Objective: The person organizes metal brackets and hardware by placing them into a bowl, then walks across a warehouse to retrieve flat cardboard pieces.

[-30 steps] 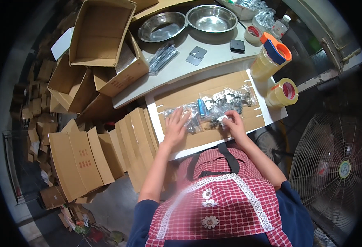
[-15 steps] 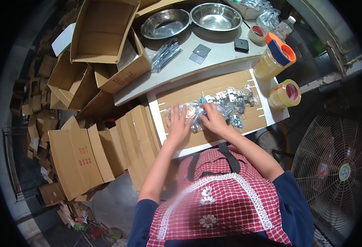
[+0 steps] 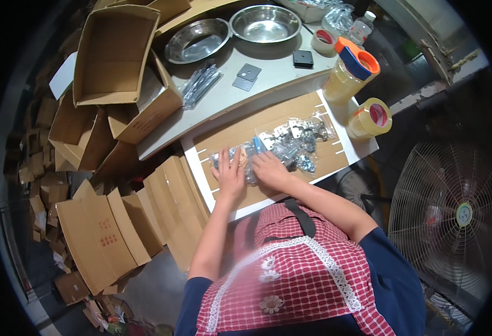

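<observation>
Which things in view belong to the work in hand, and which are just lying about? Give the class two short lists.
Seemingly in the work:
- left hand and right hand
- parts bags, at the hands
- white-edged board, beneath them

Apparently lying about, untouched:
- bowls
- black box
- bottle
- fan
- cartons

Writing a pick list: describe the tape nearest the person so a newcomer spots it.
Start at the white-edged cardboard under the clear bags of metal parts. By its right end, nearest the person, stands the yellowish tape. Its red-lined hole shows, while the tape behind it is capped by an orange-and-blue piece.
</observation>
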Available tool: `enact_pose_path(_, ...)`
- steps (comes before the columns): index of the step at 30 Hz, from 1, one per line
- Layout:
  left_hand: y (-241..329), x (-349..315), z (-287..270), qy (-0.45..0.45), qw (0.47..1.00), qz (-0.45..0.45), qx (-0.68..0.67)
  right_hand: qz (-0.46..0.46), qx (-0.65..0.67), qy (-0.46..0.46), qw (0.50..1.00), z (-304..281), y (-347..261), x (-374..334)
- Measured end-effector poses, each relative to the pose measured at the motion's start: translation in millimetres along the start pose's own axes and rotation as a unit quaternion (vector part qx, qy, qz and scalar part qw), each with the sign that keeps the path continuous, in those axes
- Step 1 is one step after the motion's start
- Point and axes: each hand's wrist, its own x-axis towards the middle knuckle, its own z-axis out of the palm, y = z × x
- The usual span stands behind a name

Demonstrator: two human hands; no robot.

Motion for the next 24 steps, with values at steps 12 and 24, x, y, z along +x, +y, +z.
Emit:
enact_pose_path(12,1.1,-5.8,-17.4,0.081,0.996,-0.045,-0.01,0.227,0.055,0.057,0.971,-59.9,42.5,-74.6)
enact_pose_path(24,71.9,13.0,3.0,0.056,0.992,0.116,-0.015,0.385,0.158,-0.003,0.909,-46.5,71.6,-116.0)
